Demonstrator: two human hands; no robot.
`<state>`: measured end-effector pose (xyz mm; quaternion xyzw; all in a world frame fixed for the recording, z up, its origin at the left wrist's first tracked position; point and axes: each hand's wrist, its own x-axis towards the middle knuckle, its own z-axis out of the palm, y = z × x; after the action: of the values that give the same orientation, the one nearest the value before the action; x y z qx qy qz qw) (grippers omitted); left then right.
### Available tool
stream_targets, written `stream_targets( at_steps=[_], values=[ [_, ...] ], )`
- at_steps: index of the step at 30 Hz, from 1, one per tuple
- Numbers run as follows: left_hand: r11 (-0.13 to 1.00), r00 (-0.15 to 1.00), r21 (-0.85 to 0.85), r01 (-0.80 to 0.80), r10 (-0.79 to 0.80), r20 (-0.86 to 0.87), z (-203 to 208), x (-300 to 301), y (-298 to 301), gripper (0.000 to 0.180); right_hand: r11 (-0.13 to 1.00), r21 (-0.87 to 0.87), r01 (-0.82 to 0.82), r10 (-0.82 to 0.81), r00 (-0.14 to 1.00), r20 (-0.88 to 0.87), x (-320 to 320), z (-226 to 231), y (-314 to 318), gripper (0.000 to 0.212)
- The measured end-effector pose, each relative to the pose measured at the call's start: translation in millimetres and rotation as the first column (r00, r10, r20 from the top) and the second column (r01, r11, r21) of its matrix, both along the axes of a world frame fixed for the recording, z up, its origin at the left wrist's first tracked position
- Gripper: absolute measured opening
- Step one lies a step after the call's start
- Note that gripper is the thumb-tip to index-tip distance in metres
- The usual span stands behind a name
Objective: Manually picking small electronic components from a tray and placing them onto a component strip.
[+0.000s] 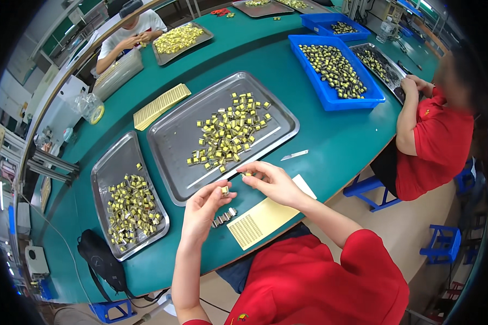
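My left hand (205, 208) pinches a small yellow-wrapped transformer (225, 190) between thumb and fingertips. Close beside it, my right hand (276, 185) is closed on a small yellow-and-dark part (247, 174), mostly covered by the fingers. Below the hands lies a short row of silver-sided transformers (224, 218). A pale yellow label sheet (271, 218) with rows of small labels rests under my right forearm. Beyond my hands, a large metal tray (171, 132) holds a loose heap of yellow transformers (230, 132).
Left, a second metal tray (100, 168) holds more transformers, near a black bag (100, 260). A craft knife (294, 155) lies right of the large tray. Yellow sheets (160, 105) and a blue bin (331, 102) stand farther off. Co-workers sit right (434, 135) and far left (146, 24).
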<state>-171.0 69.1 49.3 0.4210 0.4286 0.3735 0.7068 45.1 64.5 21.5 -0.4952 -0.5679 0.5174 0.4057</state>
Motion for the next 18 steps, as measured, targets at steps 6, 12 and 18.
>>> stream_targets(
  at_steps=[6, 12, 18],
  values=[
    [1.0, 0.996, -0.013, 0.014, -0.013, 0.091, 2.5, 7.3, -7.5, 0.03, 0.995, -0.098, -0.034, 0.004, 0.957, -0.29, 3.6, -0.5, -9.9, 0.03],
    [0.998, 0.984, -0.015, 0.06, -0.057, 0.169, -1.3, 4.8, -9.2, 0.036, 0.985, -0.134, -0.105, 0.07, 0.968, -0.242, 8.1, 6.5, -18.7, 0.028],
    [0.992, 0.978, -0.085, 0.097, -0.079, 0.193, -0.6, 0.2, -10.4, 0.038, 0.991, -0.1, -0.092, 0.069, 0.975, -0.213, 6.4, 5.7, -21.5, 0.028]
  ],
)
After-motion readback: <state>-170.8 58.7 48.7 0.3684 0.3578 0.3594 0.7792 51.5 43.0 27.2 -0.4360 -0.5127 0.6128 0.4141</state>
